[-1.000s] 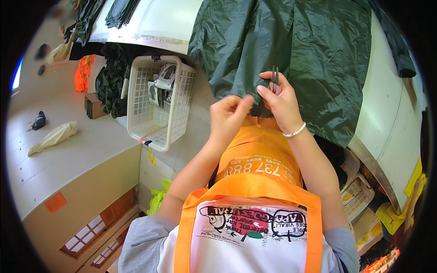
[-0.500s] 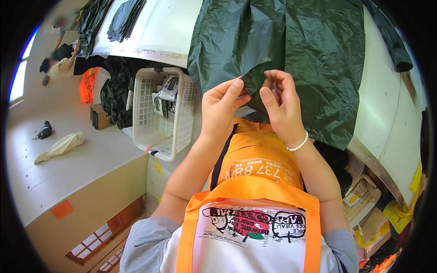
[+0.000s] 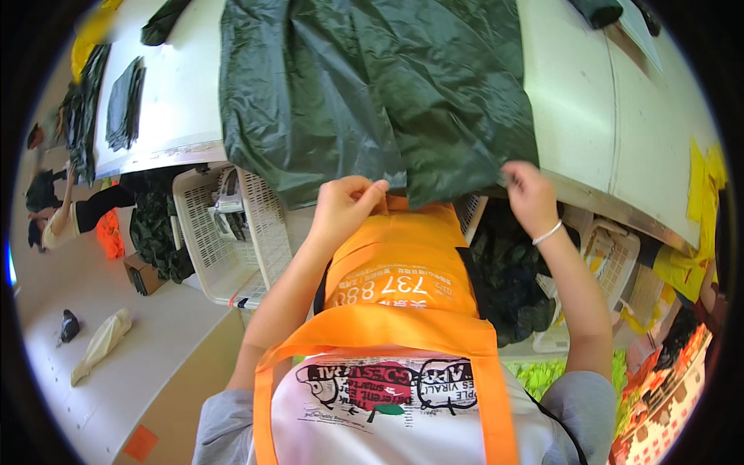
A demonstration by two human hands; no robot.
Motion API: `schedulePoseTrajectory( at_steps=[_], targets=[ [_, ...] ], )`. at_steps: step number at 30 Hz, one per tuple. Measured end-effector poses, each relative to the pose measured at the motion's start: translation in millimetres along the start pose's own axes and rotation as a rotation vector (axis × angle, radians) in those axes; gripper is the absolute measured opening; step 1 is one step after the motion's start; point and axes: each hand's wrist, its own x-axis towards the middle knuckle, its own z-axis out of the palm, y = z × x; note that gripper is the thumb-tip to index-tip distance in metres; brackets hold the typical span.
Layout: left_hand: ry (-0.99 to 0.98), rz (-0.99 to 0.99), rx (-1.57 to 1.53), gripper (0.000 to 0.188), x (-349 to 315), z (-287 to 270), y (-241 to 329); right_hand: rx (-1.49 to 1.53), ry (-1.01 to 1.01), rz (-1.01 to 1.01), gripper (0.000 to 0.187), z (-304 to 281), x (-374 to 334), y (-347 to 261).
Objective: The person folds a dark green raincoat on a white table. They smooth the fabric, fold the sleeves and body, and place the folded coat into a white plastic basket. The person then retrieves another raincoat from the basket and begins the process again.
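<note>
A dark green, shiny garment hangs over the table's near edge, its two lower panels meeting at a split in the middle. At the left panel's hem, close to that split, my left hand pinches the fabric between thumb and fingers. My right hand is closed at the lower right corner of the right panel, with its fingertips slightly blurred. Below the hem is the orange apron on my body. Which part of the garment this is, legs or a coat's lower edge, I cannot tell.
White table surfaces extend to both sides. A white plastic basket with packages stands below left, another basket below right. Folded dark green pieces lie far left. Dark fabric is heaped under the table. People are at the left.
My hands have moved apart, the right one out along the hem to the garment's corner. My view has shifted right, so the garment and left basket appear farther left.
</note>
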Motion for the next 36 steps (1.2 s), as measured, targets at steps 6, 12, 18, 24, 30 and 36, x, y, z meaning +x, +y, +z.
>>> schedulePoseTrajectory(
  at_steps=[6,12,18,24,30,36],
  targets=[
    [-0.024,0.592,0.488,0.035,15,70,20,0.643,0.204,0.903,0.028,-67,47,78],
    [-0.031,0.63,0.631,0.058,43,99,18,0.671,0.238,0.905,0.038,-31,33,111],
    [0.148,0.754,0.523,0.054,71,94,33,0.737,0.377,0.763,0.035,-15,34,100],
    [0.54,0.901,0.304,0.034,173,64,136,0.728,-0.452,0.315,0.026,20,-8,-20],
    [0.578,0.524,0.872,0.072,243,50,116,0.822,-0.902,0.148,0.025,33,-88,-32],
    [0.289,0.428,0.953,0.088,142,59,16,1.279,0.139,0.57,0.029,-148,-2,61]
  ],
)
